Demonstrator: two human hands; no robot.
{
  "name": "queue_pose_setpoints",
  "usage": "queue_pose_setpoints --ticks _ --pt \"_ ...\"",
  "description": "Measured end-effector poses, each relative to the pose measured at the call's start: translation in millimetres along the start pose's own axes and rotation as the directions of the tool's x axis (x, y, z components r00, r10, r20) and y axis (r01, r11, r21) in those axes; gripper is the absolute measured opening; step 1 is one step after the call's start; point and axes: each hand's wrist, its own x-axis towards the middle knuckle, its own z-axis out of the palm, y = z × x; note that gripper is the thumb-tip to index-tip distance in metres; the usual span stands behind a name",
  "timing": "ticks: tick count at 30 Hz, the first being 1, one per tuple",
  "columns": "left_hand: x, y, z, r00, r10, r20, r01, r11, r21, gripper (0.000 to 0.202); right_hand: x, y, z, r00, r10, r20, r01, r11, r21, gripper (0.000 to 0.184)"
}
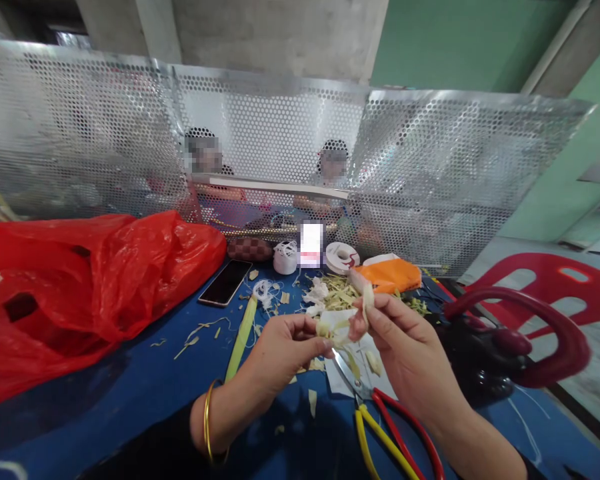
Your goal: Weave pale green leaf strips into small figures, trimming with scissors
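Above the table, my left hand (293,350) pinches a pale, knotted strip of dried leaf, which looks like corn husk (325,329), between thumb and fingers. My right hand (405,340) is closed on another pale part of the husk (368,303), held higher and to the right. Whether both parts are one piece, I cannot tell. Beneath my hands lie a white paper (337,383), metal scissor blades (347,373), red handles (410,427) and yellow handles (380,440). A long green folded leaf strip (241,337) lies beside my left wrist.
Behind my hands are a husk scrap pile (337,291), white string spool (285,259), tape roll (343,257) and orange packet (393,275). A phone (226,283) and red plastic bag (95,287) lie left; a black kettle (485,353) stands right. A perforated metal screen (270,133) separates two people.
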Motion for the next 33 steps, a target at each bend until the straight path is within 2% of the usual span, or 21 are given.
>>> queue_pose_setpoints --ticks 3,6,9,12,16,20,23,30,33 --pt "0.3 1.3 0.7 0.999 0.010 -0.031 -0.009 1.000 0.002 0.016 0.7 -2.7 -0.1 0.998 0.024 0.052 -0.009 0.966 -0.259 0.023" --pt "-0.2 2.8 2.3 0.999 0.027 -0.042 -0.027 1.000 -0.015 0.014 -0.9 -5.1 0.2 0.990 0.016 0.141 0.060 0.855 -0.515 0.026" --pt "-1.1 3.8 4.0 0.998 0.046 -0.044 -0.046 0.999 -0.017 0.012 -4.0 -6.3 1.3 0.980 -0.017 0.196 0.141 0.756 -0.639 0.022" --pt "-2.4 4.1 4.9 0.996 0.066 -0.063 -0.065 0.998 0.023 0.011 -6.0 -6.1 2.0 0.977 -0.024 0.212 0.165 0.713 -0.682 0.022" --pt "-3.9 3.1 4.8 0.991 0.104 -0.083 -0.096 0.990 0.100 0.011 -5.3 -4.4 1.8 0.983 -0.076 0.170 0.177 0.670 -0.721 0.013" --pt "-4.3 1.7 5.1 0.988 0.120 -0.093 -0.107 0.985 0.132 0.012 -4.1 -3.2 1.0 0.959 -0.143 0.246 0.283 0.577 -0.766 0.016" --pt "-4.3 1.3 5.9 0.987 0.133 -0.092 -0.118 0.981 0.153 0.013 -4.1 -2.1 -0.3 0.955 -0.145 0.258 0.295 0.536 -0.791 0.015" --pt "-6.9 3.4 7.2 0.982 0.151 -0.109 -0.124 0.966 0.226 0.016 -4.1 5.3 -1.1 0.954 -0.213 0.213 0.297 0.549 -0.781 0.009" --pt "-8.9 4.1 7.3 0.981 0.173 -0.086 -0.144 0.952 0.269 0.016 -4.3 6.4 0.5 0.974 -0.163 0.156 0.222 0.586 -0.779 0.008"
